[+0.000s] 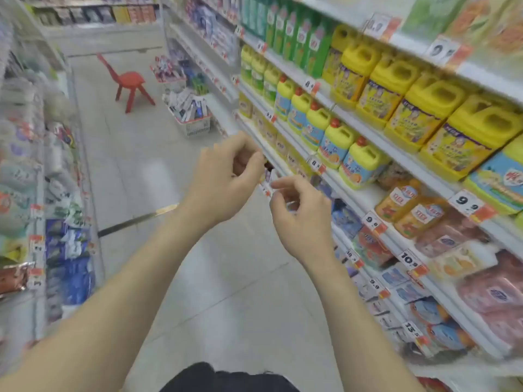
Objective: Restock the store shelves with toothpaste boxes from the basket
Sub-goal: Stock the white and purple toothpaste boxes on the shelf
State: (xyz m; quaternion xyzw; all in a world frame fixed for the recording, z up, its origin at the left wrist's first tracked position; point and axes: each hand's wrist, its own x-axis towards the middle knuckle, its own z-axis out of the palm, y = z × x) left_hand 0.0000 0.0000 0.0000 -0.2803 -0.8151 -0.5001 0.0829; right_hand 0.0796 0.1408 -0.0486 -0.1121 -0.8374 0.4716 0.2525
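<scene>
A white basket (198, 128) stands on the floor far down the aisle against the right shelving, piled with toothpaste boxes (186, 106). Behind it a second basket (173, 84) holds more boxes (167, 67). The shelves (208, 56) above these baskets carry blurred boxed goods. My left hand (226, 179) is raised in front of me with its fingers curled in and thumb against them, holding nothing. Just to its right and lower, my right hand (300, 219) has loosely bent, spread fingers and is also empty. Both hands hover near the edge of a shelf (271, 149) on the right.
The right shelving holds yellow detergent jugs (365, 162), green bottles (308, 43) and wrapped packs, with price tags along the edges. A red plastic chair (130, 83) stands in the aisle beyond the baskets. Shelves of packaged goods (68, 250) line the left side. The tiled floor (147, 171) runs between.
</scene>
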